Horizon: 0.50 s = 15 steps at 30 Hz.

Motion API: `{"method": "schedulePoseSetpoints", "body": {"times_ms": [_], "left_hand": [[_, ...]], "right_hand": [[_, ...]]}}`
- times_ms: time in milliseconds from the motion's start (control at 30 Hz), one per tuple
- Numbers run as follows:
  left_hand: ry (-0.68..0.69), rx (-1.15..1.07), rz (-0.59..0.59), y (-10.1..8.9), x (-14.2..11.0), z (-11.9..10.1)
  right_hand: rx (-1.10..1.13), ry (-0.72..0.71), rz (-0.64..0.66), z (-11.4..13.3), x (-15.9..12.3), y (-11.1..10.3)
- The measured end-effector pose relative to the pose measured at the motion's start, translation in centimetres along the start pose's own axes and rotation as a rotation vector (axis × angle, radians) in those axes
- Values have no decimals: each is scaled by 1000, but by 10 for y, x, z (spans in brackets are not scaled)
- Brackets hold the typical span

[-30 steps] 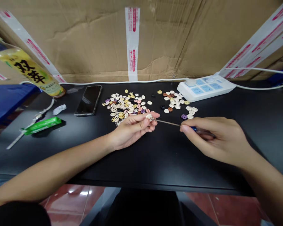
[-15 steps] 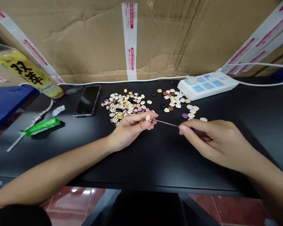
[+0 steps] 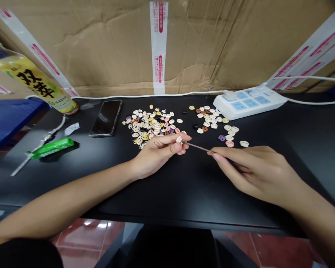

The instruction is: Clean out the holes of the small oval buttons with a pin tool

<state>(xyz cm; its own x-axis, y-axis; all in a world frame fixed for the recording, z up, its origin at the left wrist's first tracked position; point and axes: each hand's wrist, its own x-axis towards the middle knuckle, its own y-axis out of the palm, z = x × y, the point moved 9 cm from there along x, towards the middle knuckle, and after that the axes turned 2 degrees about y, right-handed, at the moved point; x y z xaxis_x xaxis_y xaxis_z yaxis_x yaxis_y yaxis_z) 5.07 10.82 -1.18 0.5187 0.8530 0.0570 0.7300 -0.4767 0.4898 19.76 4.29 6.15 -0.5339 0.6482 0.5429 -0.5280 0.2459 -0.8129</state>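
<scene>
One white piece (image 3: 179, 139) is pinched in the left hand's (image 3: 155, 156) grip, between thumb and fingers, above the black counter (image 3: 178, 197). The right hand (image 3: 259, 167) grips a thin metal tool (image 3: 198, 147), which slants up leftward to the piece; whether its tip goes in is too small to tell. Just beyond the left hand lies a mixed pile (image 3: 147, 126) of similar pieces, with a smaller group (image 3: 208, 120) to its right, near the power strip (image 3: 249, 102). A phone (image 3: 106, 118) lies left of the pile.
</scene>
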Motion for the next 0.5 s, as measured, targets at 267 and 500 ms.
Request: {"method": "schedulePoseSetpoints", "body": {"times_ms": [267,500], "left_hand": [[5,44,-19,-3,0,3],[34,161,-34,-4,1,0]], "right_hand": [[25,19,-24,1,-1,0],[-34,-13,-14,9,-2,3]]}}
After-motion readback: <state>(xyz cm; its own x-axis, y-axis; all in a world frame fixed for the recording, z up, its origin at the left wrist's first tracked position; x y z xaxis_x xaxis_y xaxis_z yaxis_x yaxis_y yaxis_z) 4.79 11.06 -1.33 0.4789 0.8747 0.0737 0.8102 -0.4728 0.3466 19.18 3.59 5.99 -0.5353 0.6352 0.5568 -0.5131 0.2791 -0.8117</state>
